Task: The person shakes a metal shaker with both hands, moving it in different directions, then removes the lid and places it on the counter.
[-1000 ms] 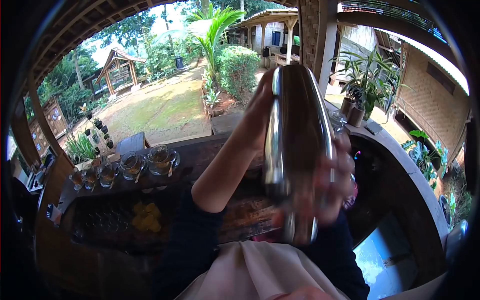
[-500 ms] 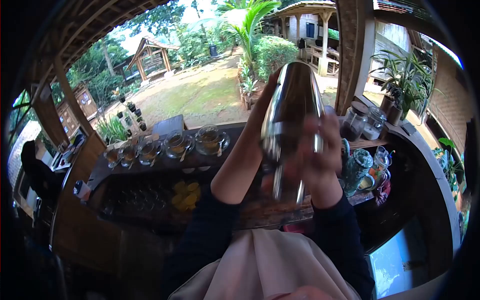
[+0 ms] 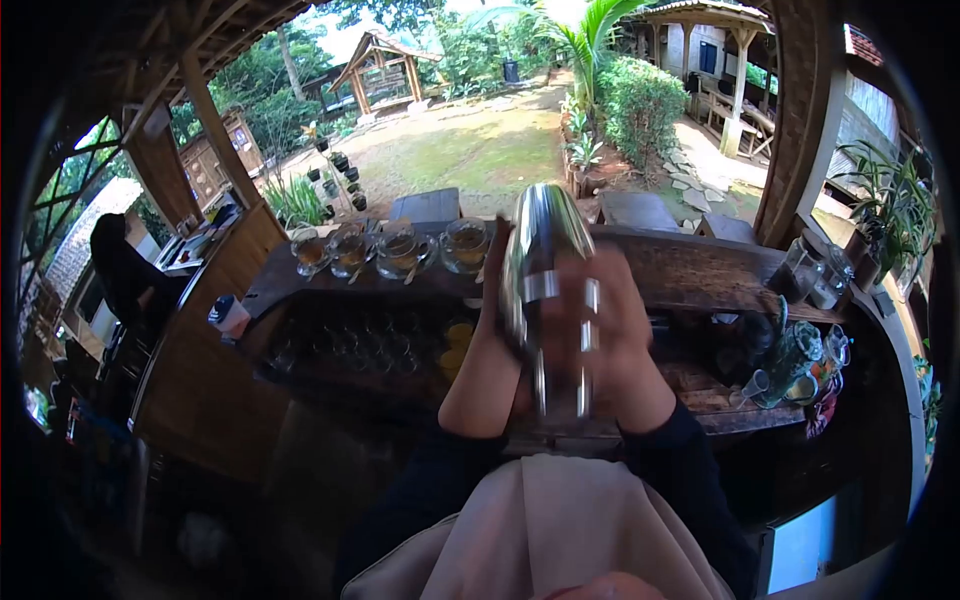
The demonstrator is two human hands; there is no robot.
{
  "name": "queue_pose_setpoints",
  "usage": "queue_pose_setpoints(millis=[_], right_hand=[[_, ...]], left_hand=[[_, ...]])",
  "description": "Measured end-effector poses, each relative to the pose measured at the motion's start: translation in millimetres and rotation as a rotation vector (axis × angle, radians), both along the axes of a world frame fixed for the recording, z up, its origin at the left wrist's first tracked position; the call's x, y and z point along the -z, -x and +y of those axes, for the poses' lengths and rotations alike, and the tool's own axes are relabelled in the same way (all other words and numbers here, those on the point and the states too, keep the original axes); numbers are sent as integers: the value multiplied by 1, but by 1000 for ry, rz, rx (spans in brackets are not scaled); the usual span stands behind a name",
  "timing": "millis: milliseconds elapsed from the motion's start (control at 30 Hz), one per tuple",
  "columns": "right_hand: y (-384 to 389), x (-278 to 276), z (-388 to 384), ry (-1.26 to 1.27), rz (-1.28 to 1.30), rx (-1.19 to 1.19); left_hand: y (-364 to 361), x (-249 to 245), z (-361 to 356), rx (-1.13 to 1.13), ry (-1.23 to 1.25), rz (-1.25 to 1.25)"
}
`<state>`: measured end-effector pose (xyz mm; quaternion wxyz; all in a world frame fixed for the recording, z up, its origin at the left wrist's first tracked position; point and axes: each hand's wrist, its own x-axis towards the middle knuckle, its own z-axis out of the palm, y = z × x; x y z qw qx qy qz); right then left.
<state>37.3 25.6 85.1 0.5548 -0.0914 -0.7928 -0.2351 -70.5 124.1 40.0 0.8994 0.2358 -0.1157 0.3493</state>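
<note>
A: What is hard to read, starting at the left?

B: A person [image 3: 120, 270] stands at the far left, dark against the light, with only the outline clear. Under the table's [image 3: 690, 270] top a row of glasses [image 3: 350, 345] sits in deep shadow, and I cannot count them. The yellow pieces [image 3: 458, 340] beside them are too small to name.

A: And the hands?

B: The left hand [image 3: 495, 300] is mostly behind the shaker [image 3: 540, 260], and only its edge and forearm show. It is closed round the shaker's left side. The right hand [image 3: 615, 320] is blurred, but its fingers wrap the front of the shaker, gripping it. The shaker is upright, tilted a little, in the air above the table's near edge. Its lower end is lost in the blur.

A: Anything cut off?

B: A pale cloth [image 3: 560, 530] runs out of the bottom edge, and the dark lens rim hides the corners.

A: The table itself?

B: It is dark wood, curving away to the right. A lidded cup [image 3: 228, 315] sits at its left end, with four cups [image 3: 400, 250] of brown drink in a row behind the shaker. Jars [image 3: 800, 270] are at the right, and more jars [image 3: 790, 360] stand lower down.

A: The room?

B: An open hut with wooden posts, with a lawn, a gazebo [image 3: 385, 60] and palms beyond
</note>
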Motion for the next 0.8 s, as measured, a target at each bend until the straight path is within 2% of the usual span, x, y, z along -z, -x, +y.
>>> queue_pose_setpoints(millis=[33, 67, 133, 167, 233, 267, 333, 367, 433, 500, 533, 567, 600, 633, 667, 700, 733, 800], right_hand=[[1, 8, 40, 82, 129, -54], [23, 9, 52, 415, 469, 36], [43, 5, 45, 528, 587, 58], [49, -1, 35, 380, 400, 32], [64, -9, -1, 60, 33, 1], [72, -9, -16, -119, -148, -8], [93, 4, -25, -446, -195, -156], [97, 11, -14, -450, -200, -163], [105, 39, 18, -299, 26, -297], [103, 38, 53, 82, 182, -58], [114, 37, 64, 367, 390, -61], [125, 35, 71, 652, 595, -61], [128, 31, 61, 647, 587, -71], [128, 21, 41, 537, 462, -81], [128, 12, 22, 426, 341, -89], [129, 7, 5, 201, 146, -144], [130, 4, -10, -18, -47, -199], [131, 5, -32, -288, -193, -278]], left_hand=[[-2, 33, 36, 544, 275, -498], [-10, 45, 57, -17, -65, -363], [18, 47, 57, -151, 71, -151], [34, 33, 52, -156, 53, -155], [73, -14, 7, 156, 66, -175], [88, -20, -11, 308, 80, -187], [87, -7, -34, 223, -282, -403], [78, -6, -29, -203, -495, -528], [68, 32, 9, -271, -444, -524], [53, 97, 61, -234, 135, -652], [52, 110, 70, -210, 420, -710], [75, 90, 55, -240, 420, -404], [104, 56, 33, -268, 408, -100], [117, 36, 20, -273, 388, -108], [129, 22, 7, -47, 298, -151], [138, 11, -6, 176, 220, -190], [145, -2, -14, 132, -11, -145], [124, 4, -13, -248, -611, -552]])
